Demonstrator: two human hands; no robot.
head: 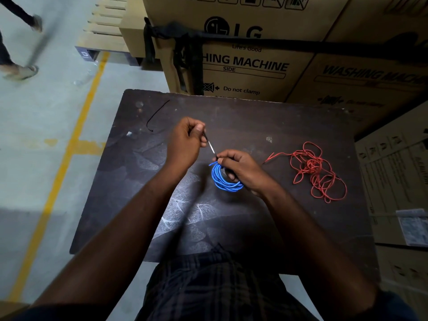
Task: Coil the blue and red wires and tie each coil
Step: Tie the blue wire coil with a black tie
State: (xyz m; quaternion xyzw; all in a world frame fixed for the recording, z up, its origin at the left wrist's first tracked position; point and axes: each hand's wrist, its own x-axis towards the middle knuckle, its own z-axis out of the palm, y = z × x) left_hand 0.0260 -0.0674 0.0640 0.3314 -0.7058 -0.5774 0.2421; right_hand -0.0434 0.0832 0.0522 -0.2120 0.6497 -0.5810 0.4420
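The blue wire (223, 180) is wound into a small coil at the middle of the dark table (243, 112). My right hand (240, 171) grips the coil at its far right side. A thin black tie (209, 144) runs taut from the coil up to my left hand (186, 141), which pinches its free end between thumb and fingers. Where the tie passes round the coil is hidden by my right fingers. The red wire (313, 171) lies in a loose tangle on the table to the right, untouched.
A second black tie (155, 115) lies curved near the table's far left corner. Cardboard washing-machine boxes (243, 63) stand right behind and to the right of the table. A person's feet (20, 71) cross the concrete floor at far left, beside a yellow line (76, 133).
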